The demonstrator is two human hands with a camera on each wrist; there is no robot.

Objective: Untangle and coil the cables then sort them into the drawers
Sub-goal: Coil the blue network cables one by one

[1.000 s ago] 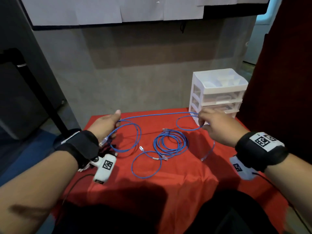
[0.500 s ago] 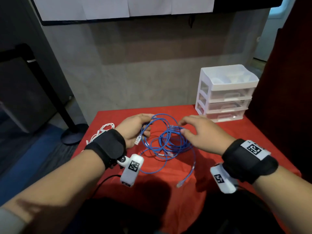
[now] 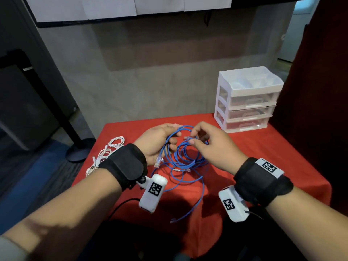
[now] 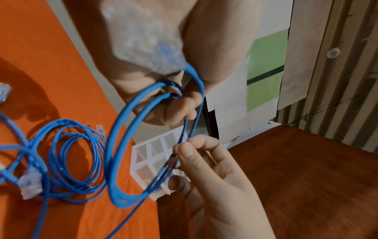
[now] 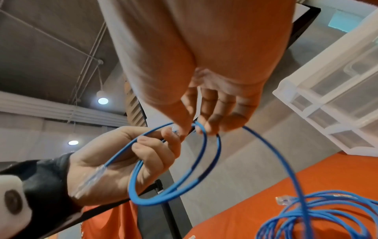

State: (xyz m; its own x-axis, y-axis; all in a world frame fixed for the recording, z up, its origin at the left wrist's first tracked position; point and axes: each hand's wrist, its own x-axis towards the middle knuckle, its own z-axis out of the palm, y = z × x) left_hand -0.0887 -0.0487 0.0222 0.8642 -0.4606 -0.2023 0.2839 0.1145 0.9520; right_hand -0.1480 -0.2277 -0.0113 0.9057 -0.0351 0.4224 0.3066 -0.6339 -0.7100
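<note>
Blue network cables (image 3: pixel 185 162) lie in loose loops on the red table (image 3: pixel 263 162). My left hand (image 3: pixel 160 142) grips a small coil of one blue cable (image 5: pixel 174 192), its clear plug hanging by the palm (image 3: pixel 158 162). My right hand (image 3: pixel 209 146) pinches the same blue cable (image 4: pixel 184 134) between thumb and fingertips just right of the left hand. The rest of that cable trails down to the pile (image 5: pixel 319 215). A white three-drawer unit (image 3: pixel 248 98) stands at the table's far right, drawers closed.
A tangled white cable (image 3: pixel 105 153) lies at the table's left edge, partly behind my left wrist. One blue cable end (image 3: pixel 175 220) hangs near the front edge. A black stand base (image 3: pixel 79 151) sits on the floor to the left. A grey wall rises behind the table.
Both hands came together from a wide spread at the table's middle. The stretched blue cable has been gathered into loops in my left hand, and my right hand has closed in beside it.
</note>
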